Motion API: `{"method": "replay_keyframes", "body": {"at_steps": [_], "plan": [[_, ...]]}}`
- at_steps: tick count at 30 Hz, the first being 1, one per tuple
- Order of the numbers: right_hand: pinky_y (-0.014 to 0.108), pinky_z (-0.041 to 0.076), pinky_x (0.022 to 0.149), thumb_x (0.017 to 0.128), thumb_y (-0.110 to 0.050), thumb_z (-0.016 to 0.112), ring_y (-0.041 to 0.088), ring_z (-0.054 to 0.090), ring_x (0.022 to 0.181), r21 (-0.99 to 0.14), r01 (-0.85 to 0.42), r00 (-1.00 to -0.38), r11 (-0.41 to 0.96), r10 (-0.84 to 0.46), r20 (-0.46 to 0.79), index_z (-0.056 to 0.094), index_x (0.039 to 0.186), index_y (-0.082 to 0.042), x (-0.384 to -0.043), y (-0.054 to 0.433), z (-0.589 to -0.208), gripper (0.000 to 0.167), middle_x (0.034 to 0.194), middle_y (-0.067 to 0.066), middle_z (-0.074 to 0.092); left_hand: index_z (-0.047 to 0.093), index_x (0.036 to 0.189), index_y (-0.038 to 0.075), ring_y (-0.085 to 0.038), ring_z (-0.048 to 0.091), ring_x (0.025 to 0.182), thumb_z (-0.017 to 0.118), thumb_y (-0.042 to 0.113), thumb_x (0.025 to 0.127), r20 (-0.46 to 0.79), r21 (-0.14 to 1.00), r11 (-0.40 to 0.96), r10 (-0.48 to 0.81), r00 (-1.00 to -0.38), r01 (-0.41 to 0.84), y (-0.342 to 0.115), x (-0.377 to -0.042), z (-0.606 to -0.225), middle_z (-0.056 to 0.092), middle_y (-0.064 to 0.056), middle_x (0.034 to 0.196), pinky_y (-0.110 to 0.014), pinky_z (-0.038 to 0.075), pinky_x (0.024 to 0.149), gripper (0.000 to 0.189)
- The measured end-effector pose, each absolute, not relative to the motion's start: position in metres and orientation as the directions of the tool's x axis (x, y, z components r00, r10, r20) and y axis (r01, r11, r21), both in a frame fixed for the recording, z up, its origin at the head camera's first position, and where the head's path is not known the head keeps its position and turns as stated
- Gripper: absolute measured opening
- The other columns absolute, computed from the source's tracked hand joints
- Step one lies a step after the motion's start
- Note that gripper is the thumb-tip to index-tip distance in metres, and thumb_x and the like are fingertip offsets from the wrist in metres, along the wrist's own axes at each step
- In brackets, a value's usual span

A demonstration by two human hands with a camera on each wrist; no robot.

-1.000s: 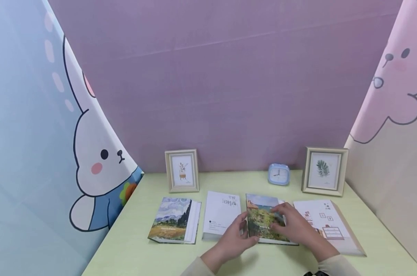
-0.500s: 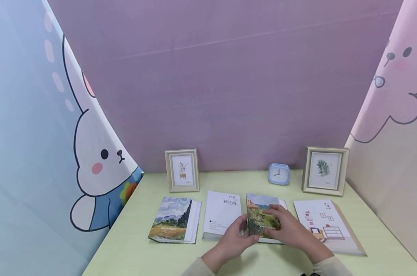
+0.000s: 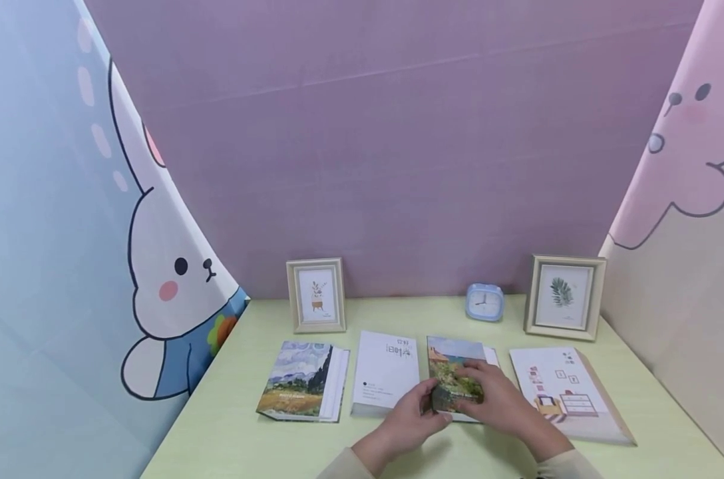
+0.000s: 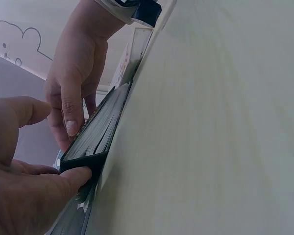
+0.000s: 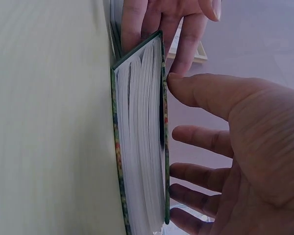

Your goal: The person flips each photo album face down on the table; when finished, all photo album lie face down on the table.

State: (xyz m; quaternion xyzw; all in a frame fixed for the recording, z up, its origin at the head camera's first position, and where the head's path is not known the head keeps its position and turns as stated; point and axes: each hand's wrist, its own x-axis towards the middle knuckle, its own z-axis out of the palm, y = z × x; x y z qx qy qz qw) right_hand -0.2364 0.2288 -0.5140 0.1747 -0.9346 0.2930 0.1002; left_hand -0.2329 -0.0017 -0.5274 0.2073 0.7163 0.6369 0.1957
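Along the back edge of the table (image 3: 218,439), a frame (image 3: 316,296) is standing near the left corner, another frame (image 3: 563,297) near the right, a clock (image 3: 484,303) sitting between. Before them, four books (image 3: 448,356) are forming a row.

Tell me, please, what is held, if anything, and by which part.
Nothing appears gripped: the left hand touches the spine of the album, the right hand its cover.

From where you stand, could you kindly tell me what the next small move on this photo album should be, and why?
I would perhaps press the spine of the photo album gently rightward with the left hand, because the spine slants and pages show past the right edge of the front cover. The left hand touches that spine; the right hand rests on the cover.
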Motion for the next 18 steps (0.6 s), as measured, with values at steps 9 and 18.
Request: {"method": "replay_keyframes", "body": {"at_steps": [9, 18], "plan": [[0.068, 0.047, 0.105, 0.081, -0.03, 0.091, 0.05, 0.054, 0.129, -0.509, -0.384, -0.92, 0.771, -0.269, 0.286, 0.075, 0.123, -0.011, -0.2387, 0.229, -0.5164, 0.05, 0.143, 0.022, 0.058, 0.028, 0.161, -0.003, -0.031, 0.046, 0.145, 0.069, 0.016, 0.1, -0.015, 0.994, 0.1, 0.548, -0.836, 0.047, -0.0036, -0.2317, -0.5257, 0.046, -0.018, 0.158, -0.041, 0.041, 0.119, 0.075], [0.067, 0.048, 0.105, 0.082, -0.036, 0.09, 0.049, 0.053, 0.131, -0.519, -0.38, -0.922, 0.765, -0.266, 0.283, 0.074, 0.125, -0.014, -0.2388, 0.2303, -0.5201, 0.051, 0.146, 0.019, 0.057, 0.024, 0.163, -0.004, -0.03, 0.042, 0.148, 0.057, 0.02, 0.108, -0.014, 0.999, 0.038, 0.543, -0.84, 0.008, -0.0047, -0.2376, -0.5329, 0.037, -0.019, 0.164, -0.032, 0.042, 0.116, 0.068]]}}
